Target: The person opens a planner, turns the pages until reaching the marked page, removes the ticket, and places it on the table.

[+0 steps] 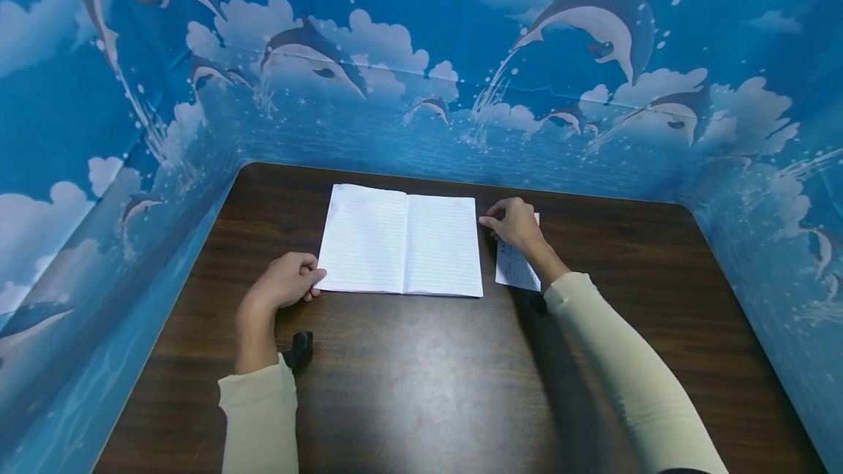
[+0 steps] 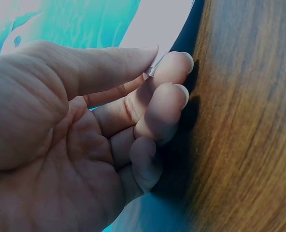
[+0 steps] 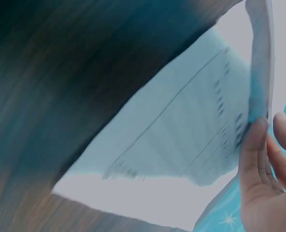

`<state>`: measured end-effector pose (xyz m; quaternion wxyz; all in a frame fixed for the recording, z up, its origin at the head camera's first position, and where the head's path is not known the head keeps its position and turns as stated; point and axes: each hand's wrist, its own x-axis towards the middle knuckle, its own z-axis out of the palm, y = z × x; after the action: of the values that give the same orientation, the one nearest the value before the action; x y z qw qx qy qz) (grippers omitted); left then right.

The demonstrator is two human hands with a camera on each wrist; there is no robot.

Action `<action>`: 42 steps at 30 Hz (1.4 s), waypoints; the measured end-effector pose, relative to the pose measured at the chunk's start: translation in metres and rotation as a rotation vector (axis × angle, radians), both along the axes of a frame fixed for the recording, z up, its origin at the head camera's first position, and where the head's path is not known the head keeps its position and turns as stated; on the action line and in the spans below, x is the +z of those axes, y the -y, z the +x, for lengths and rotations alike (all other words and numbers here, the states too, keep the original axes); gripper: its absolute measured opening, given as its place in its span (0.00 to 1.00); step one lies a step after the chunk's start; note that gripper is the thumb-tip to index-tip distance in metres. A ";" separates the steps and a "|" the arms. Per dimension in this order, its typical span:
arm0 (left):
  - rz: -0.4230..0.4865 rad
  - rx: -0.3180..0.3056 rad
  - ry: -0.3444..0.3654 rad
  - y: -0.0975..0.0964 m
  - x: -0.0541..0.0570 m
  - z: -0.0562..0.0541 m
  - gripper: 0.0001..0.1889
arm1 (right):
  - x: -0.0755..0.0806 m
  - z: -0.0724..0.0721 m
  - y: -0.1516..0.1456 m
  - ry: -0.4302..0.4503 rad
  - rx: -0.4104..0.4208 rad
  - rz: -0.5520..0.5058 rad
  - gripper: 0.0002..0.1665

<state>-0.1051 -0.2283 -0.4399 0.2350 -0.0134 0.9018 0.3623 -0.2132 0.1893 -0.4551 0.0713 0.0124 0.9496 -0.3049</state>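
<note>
An open notebook [image 1: 437, 247] with ruled pages lies on the table, its centre fold running away from me. My left hand [image 1: 293, 280] pinches its lower left corner; the left wrist view shows the white page corner [image 2: 155, 34] between thumb and forefinger, the other fingers loosely bent. Just beyond the notebook's right edge is my right hand [image 1: 514, 222], thumb and fingertips slightly apart. Beneath this hand and wrist lies a sheet with printed lines [image 1: 516, 267], partly covered. In the right wrist view the printed sheet [image 3: 181, 116] fills the middle, beside the fingers [image 3: 254, 154].
The dark wooden table [image 1: 408, 379] extends around the notebook on all sides. A blue dolphin-print cloth [image 1: 395, 93] hangs behind and along both sides. A small black object [image 1: 301, 350] sits by the left wrist.
</note>
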 end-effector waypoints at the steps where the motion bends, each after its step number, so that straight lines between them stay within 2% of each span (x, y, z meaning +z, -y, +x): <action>1: 0.000 0.000 -0.001 0.000 0.000 0.000 0.12 | 0.000 -0.001 0.002 0.009 0.002 -0.011 0.16; 6: -0.007 -0.005 -0.010 -0.001 0.002 0.000 0.12 | 0.000 -0.001 0.010 0.039 -0.015 -0.069 0.14; 12: 0.008 -0.022 -0.006 -0.003 -0.002 0.004 0.12 | 0.003 0.005 0.017 0.129 -0.063 -0.140 0.14; 17: 0.015 -0.029 -0.031 -0.003 -0.001 0.006 0.13 | 0.007 0.004 0.022 0.164 -0.082 -0.185 0.12; 24: 0.003 -0.038 -0.031 -0.002 0.003 0.004 0.13 | 0.007 0.001 0.024 0.162 -0.130 -0.191 0.10; 30: -0.014 -0.020 -0.012 0.000 0.006 0.002 0.13 | 0.004 0.002 0.026 0.126 -0.160 -0.217 0.08; 36: -0.022 0.006 -0.025 -0.005 0.013 0.002 0.13 | 0.001 0.003 0.028 0.106 -0.194 -0.238 0.07; 42: -0.025 0.000 -0.105 -0.012 0.032 0.005 0.13 | 0.003 0.005 0.029 0.086 -0.197 -0.233 0.07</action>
<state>-0.1002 -0.2161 -0.4077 0.1875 0.0028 0.9173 0.3514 -0.2081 0.1599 -0.4525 0.0825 0.1103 0.8982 -0.4175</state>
